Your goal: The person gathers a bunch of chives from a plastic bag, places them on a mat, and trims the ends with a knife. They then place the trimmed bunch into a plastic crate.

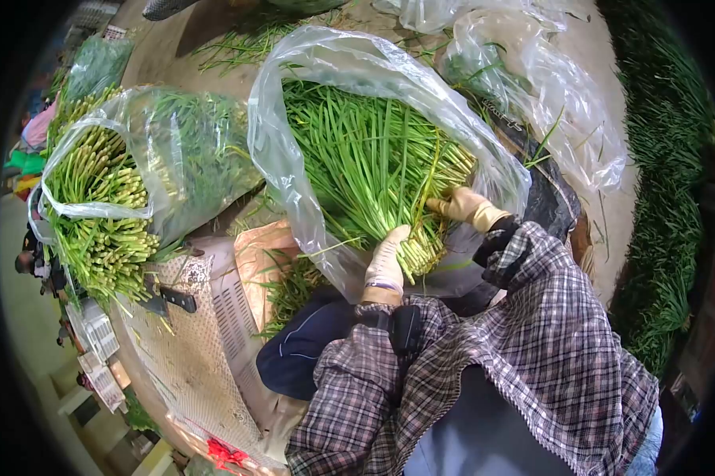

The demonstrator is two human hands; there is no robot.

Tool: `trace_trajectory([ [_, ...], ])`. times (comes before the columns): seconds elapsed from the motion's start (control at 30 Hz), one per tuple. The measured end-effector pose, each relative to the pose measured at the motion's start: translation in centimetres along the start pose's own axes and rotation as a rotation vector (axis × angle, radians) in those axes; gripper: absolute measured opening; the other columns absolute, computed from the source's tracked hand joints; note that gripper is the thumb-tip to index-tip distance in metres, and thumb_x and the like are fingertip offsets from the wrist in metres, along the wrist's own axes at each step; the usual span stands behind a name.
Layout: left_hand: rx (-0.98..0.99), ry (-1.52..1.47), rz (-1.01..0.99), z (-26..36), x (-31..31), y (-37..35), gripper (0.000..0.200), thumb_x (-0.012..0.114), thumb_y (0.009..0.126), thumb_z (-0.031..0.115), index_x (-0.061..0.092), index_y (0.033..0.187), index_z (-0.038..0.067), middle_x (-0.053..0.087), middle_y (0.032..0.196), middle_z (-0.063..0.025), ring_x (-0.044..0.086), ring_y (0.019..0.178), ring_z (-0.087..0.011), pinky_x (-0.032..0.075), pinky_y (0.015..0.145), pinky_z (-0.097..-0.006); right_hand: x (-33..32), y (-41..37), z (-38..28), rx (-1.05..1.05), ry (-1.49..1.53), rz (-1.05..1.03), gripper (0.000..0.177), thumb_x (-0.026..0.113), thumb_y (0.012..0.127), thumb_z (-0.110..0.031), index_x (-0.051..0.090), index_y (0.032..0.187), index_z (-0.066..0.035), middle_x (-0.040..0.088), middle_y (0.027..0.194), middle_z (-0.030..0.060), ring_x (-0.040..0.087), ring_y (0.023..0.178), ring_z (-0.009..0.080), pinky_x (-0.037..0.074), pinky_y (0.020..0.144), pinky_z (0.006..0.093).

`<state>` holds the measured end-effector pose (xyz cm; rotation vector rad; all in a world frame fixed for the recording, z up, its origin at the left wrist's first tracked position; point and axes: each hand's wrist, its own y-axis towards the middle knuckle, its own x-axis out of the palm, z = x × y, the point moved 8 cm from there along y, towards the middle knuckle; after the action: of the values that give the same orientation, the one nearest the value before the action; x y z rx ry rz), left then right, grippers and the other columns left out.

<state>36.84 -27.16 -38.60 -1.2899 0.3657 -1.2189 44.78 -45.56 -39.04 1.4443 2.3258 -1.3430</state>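
A thick bunch of long green stalks (365,159) lies inside a clear plastic bag (294,159), pale cut ends pointing toward me. My left hand (387,263), in a cream glove, curls around the cut ends at the bag's mouth. My right hand (468,208), gloved the same, grips the right side of the bunch just inside the bag. Plaid sleeves cover both arms. The lower part of the bunch is hidden behind my hands.
A second bag of stalks (95,198) lies at the left, ends outward. A black-handled knife (175,300) rests on a perforated metal surface (199,357). Empty clear bags (548,95) sit at the upper right. More greens (674,198) are piled along the right edge.
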Motion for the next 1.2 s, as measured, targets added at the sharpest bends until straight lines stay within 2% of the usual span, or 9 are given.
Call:
trace_trajectory([
  [0.17, -0.062, -0.139, -0.067, 0.3, -0.4, -0.1, 0.039, 0.072, 0.084, 0.022, 0.063, 0.114, 0.0, 0.07, 0.103, -0.0113, 0.068, 0.089, -0.0257, 0.057, 0.081, -0.0391, 7.9, 1.8, 2.1, -0.072, 0.05, 0.12, 0.036, 0.053, 0.095, -0.029, 0.069, 0.1, 0.003, 0.069, 0.091, 0.0259, 0.066, 0.086, 0.0422, 0.052, 0.08, 0.0463],
  [0.33, -0.13, -0.156, -0.157, 2.0, 0.5, -2.5, 0.039, 0.067, 0.086, 0.025, 0.062, 0.115, -0.001, 0.069, 0.102, -0.0142, 0.068, 0.088, -0.0287, 0.057, 0.082, -0.0429, 8.0, -3.8, -2.7, -0.161, 0.044, 0.004, 0.03, 0.051, 0.097, -0.02, 0.063, 0.114, 0.001, 0.068, 0.094, 0.0255, 0.067, 0.085, 0.0357, 0.052, 0.078, 0.0438],
  [0.57, -0.099, -0.149, -0.119, 1.9, -0.2, -2.1, 0.043, 0.064, 0.09, 0.027, 0.058, 0.124, 0.0, 0.068, 0.111, -0.0161, 0.067, 0.098, -0.0312, 0.055, 0.089, -0.0457, 9.6, -4.6, -3.4, 0.15, 1.382, -0.656, 0.063, 0.041, 0.101, -0.054, 0.054, 0.135, -0.003, 0.064, 0.125, 0.0135, 0.062, 0.11, 0.0189, 0.052, 0.094, 0.0301],
  [0.7, -0.031, -0.117, -0.059, 2.4, 0.1, -2.7, 0.041, 0.071, 0.087, 0.025, 0.062, 0.119, 0.003, 0.069, 0.106, -0.0121, 0.068, 0.092, -0.0281, 0.057, 0.083, -0.0428, 7.3, -1.7, -4.8, -0.186, 0.635, -0.283, 0.069, 0.05, 0.095, -0.062, 0.056, 0.133, -0.005, 0.065, 0.124, 0.0118, 0.062, 0.109, 0.0199, 0.051, 0.094, 0.0314],
  [0.83, 0.018, -0.051, -0.097, 3.0, -0.5, -2.5, 0.04, 0.072, 0.088, 0.029, 0.062, 0.117, 0.003, 0.069, 0.103, -0.0115, 0.069, 0.085, -0.0252, 0.059, 0.076, -0.0389, 10.0, -2.7, -6.0, -0.015, 1.117, -0.434, 0.075, 0.051, 0.095, -0.062, 0.052, 0.137, 0.001, 0.06, 0.133, 0.0118, 0.056, 0.119, 0.0187, 0.045, 0.102, 0.0309],
  [0.87, 0.043, -0.037, -0.114, 3.7, 0.8, -3.9, 0.041, 0.072, 0.088, 0.029, 0.062, 0.118, 0.003, 0.069, 0.104, -0.012, 0.069, 0.085, -0.0249, 0.059, 0.076, -0.0379, 6.0, -5.7, -8.7, -0.313, 0.831, -0.225, 0.076, 0.051, 0.095, -0.061, 0.051, 0.137, 0.003, 0.061, 0.129, 0.014, 0.058, 0.116, 0.0202, 0.045, 0.101, 0.0313],
  [0.9, 0.067, -0.024, -0.124, 4.4, 1.8, -5.5, 0.042, 0.072, 0.088, 0.029, 0.061, 0.118, 0.002, 0.069, 0.105, -0.0125, 0.069, 0.085, -0.0247, 0.06, 0.076, -0.0369, 5.7, -6.6, -8.9, -0.062, 0.89, -0.366, 0.081, 0.054, 0.093, -0.062, 0.05, 0.134, 0.007, 0.064, 0.122, 0.0165, 0.06, 0.111, 0.0226, 0.046, 0.099, 0.032],
  [1.0, 0.287, 0.022, -0.236, 3.5, 2.7, -7.7, 0.043, 0.072, 0.088, 0.028, 0.06, 0.12, 0.002, 0.069, 0.106, -0.0109, 0.069, 0.086, -0.0226, 0.059, 0.079, -0.0346, 2.8, -9.5, -9.2, -0.217, 0.742, -0.239, 0.088, 0.062, 0.086, -0.065, 0.051, 0.129, 0.011, 0.065, 0.116, 0.0179, 0.062, 0.104, 0.0233, 0.048, 0.093, 0.0327],
  [1.2, -0.11, -0.055, -0.286, -3.7, 4.0, -9.0, 0.034, 0.068, 0.093, 0.031, 0.065, 0.113, 0.005, 0.07, 0.099, -0.0064, 0.067, 0.086, -0.0171, 0.056, 0.077, -0.0304, 11.7, -11.7, 1.2, 0.125, 1.375, -0.467, 0.058, 0.053, 0.098, -0.05, 0.05, 0.133, -0.003, 0.065, 0.118, 0.0091, 0.064, 0.101, 0.02, 0.054, 0.084, 0.0354],
])
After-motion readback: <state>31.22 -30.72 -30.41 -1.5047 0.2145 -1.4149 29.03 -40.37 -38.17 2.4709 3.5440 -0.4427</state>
